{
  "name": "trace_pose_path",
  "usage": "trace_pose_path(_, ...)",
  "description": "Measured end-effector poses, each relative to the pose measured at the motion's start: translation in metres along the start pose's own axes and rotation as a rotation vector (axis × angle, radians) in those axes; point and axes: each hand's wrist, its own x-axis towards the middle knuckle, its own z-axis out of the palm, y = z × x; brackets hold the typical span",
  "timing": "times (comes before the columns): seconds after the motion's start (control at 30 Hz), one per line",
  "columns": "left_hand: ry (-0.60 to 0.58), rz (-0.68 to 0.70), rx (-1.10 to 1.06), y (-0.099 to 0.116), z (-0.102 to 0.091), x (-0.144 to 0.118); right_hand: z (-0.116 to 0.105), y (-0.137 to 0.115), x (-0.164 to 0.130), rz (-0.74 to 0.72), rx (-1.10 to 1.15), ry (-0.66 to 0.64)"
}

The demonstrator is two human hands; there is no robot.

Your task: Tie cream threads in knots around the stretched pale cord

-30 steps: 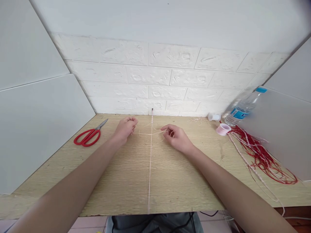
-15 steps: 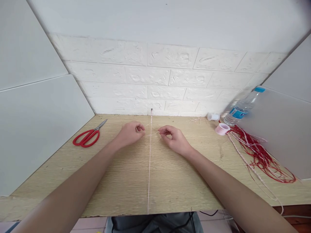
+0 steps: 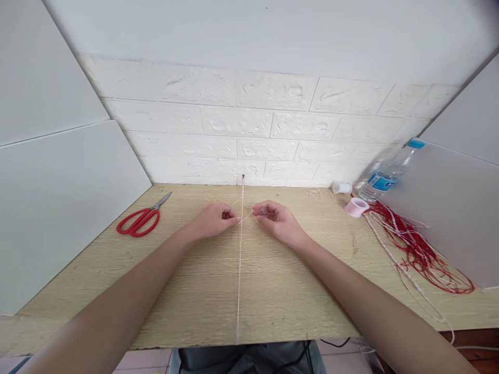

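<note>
A pale pink cord (image 3: pixel 239 280) runs taut from a small dark point at the wall base to the table's front edge. Its far end near the wall looks knotted or braided. My left hand (image 3: pixel 215 219) is left of the cord, thumb and fingers pinched on a thin yellowish thread beside it. Opposite, on the right, my right hand (image 3: pixel 279 222) pinches the thin thread (image 3: pixel 249 227) too, its fingertips close to the cord. Thin loops of this thread cross the cord between both hands. The exact grip points are partly hidden by the fingers.
Red-handled scissors (image 3: pixel 143 215) lie at the left. Toward the right are a white spool (image 3: pixel 342 187), a pink thread spool (image 3: pixel 356 207), a water bottle (image 3: pixel 385 174) and a heap of red cords (image 3: pixel 423 249). White panels (image 3: pixel 66 208) flank the wooden table (image 3: pixel 296 296).
My left hand has moved slightly right and down, its fingertips now almost at the taut cord. My right hand has barely moved. A loose thread end now shows behind my left hand.
</note>
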Motion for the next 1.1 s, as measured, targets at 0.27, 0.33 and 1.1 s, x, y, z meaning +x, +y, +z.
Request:
trace_pose_path(0.27,-0.060,0.025,-0.061,0.0039,-0.0011,-0.0011,0.0001,0.0007,0.0005,0.012,0.016,-0.005)
trace_pose_path(0.33,-0.090,0.031,-0.068,0.0043,-0.0005,-0.0016,0.0000,0.0007,0.0004,0.012,0.012,-0.005)
trace_pose_path(1.1,0.067,-0.103,-0.517,0.0007,-0.0031,0.0046,0.0061,-0.0038,-0.0049,-0.007,-0.159,-0.074)
